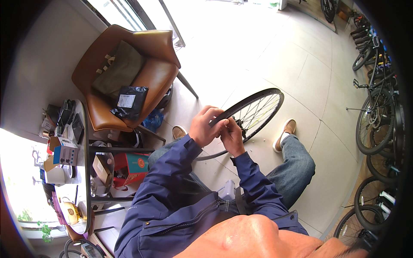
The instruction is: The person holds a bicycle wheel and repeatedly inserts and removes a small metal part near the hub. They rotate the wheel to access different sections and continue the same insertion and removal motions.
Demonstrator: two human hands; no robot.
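left hand [205,125] is curled closed over the wheel [247,116], fingers wrapped over the top of the rim near its lower-left stretch, thumb side facing the camera. right hand [232,136] sits just beside it, touching or nearly touching the left, fingers pinched in at the rim's inner side where the spokes come in; can't tell if it holds a small tool or part or just bare fingertips on the rim, too small and partly hidden. wheel stands tilted on the floor [301,64] between the person's knees, bare black rim with spokes, hub partly behind the right hand; lower end runs down past the left knee, upper end points toward the right shoe [287,129]. no tyre visible on it as far as can be seen. step looks like close work at one spot on the rim, left hand steadying, right hand doing the fine bit. next move likely needs the left to keep the rim from rolling while the right works with small force. small pale specks lie on the floor by the wheel. chair [142,73] and cluttered table [84,142] to the left, bikes [378,129] parked along the right.
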